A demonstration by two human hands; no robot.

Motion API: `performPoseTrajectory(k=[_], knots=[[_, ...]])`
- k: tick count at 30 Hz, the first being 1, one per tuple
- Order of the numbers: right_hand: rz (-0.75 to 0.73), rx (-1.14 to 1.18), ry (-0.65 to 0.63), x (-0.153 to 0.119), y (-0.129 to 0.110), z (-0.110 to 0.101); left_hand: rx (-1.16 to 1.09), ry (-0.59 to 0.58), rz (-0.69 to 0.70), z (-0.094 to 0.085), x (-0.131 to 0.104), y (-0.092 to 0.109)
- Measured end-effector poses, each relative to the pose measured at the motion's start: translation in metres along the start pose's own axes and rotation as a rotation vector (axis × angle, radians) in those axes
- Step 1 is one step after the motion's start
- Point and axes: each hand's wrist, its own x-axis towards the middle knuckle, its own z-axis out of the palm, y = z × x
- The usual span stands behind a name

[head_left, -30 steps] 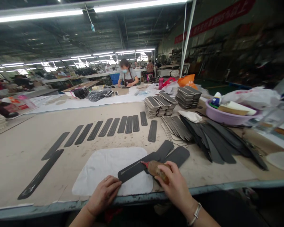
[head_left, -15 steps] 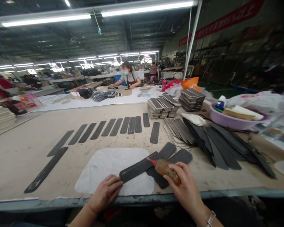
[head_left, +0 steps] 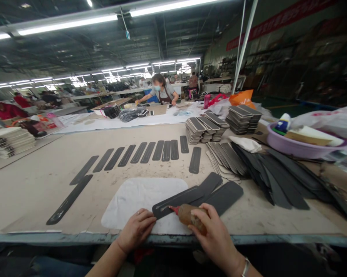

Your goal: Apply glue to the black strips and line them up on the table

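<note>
My right hand (head_left: 212, 234) grips a brown glue bottle (head_left: 190, 216) with a red nozzle whose tip touches the near end of a long dark strip (head_left: 180, 201). That strip lies slanted on a white cloth pad (head_left: 138, 200) at the table's near edge. My left hand (head_left: 137, 229) rests on the pad with its fingertips against the strip's near end. Two more dark strips (head_left: 219, 194) lie under and beside the first one, just right of the pad.
A row of several dark strips (head_left: 144, 152) lies across the brown table (head_left: 46, 181). Fanned dark pieces (head_left: 265, 169) and stacked pieces (head_left: 208, 129) are at the right, with a purple basin (head_left: 300, 148). A person (head_left: 163, 92) works at a far table.
The glue bottle's nozzle has moved left along the strip, from near its middle to its near end. My left hand stays on that end. The camera view has shifted slightly.
</note>
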Motion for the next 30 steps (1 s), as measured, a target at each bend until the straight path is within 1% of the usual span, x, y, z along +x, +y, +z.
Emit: performPoseTrajectory(k=[3,7,10,12,14,16,21,23,26,30], knots=[[0.041,-0.108,0.061,-0.003,0.021,-0.017,-0.005,-0.007,0.0,0.001,-0.001,-0.001],[0.083,-0.262,0.182,-0.007,0.047,-0.04,-0.005,0.003,0.013,0.002,-0.001,-0.002],[0.119,-0.334,0.235,-0.009,0.056,-0.05,-0.004,0.007,0.019,0.002,-0.001,-0.002],[0.113,-0.318,0.254,-0.01,0.053,-0.051,-0.005,0.01,0.015,0.002,-0.002,-0.002],[0.071,-0.241,0.261,-0.009,0.045,-0.046,-0.006,0.014,0.01,0.002,-0.001,-0.002],[0.031,-0.151,0.23,-0.008,0.032,-0.036,-0.005,0.017,0.011,0.001,-0.001,-0.002],[-0.041,0.021,0.022,-0.003,-0.004,-0.005,0.008,0.032,0.017,-0.001,0.001,0.001],[-0.061,0.063,-0.021,0.0,-0.014,0.004,0.012,0.026,0.015,-0.002,0.001,0.002],[-0.069,0.09,-0.042,0.002,-0.021,0.012,0.015,0.02,0.029,-0.005,0.004,0.004],[-0.053,0.096,-0.071,-0.002,-0.017,0.012,0.013,0.043,0.043,-0.007,0.006,0.006]])
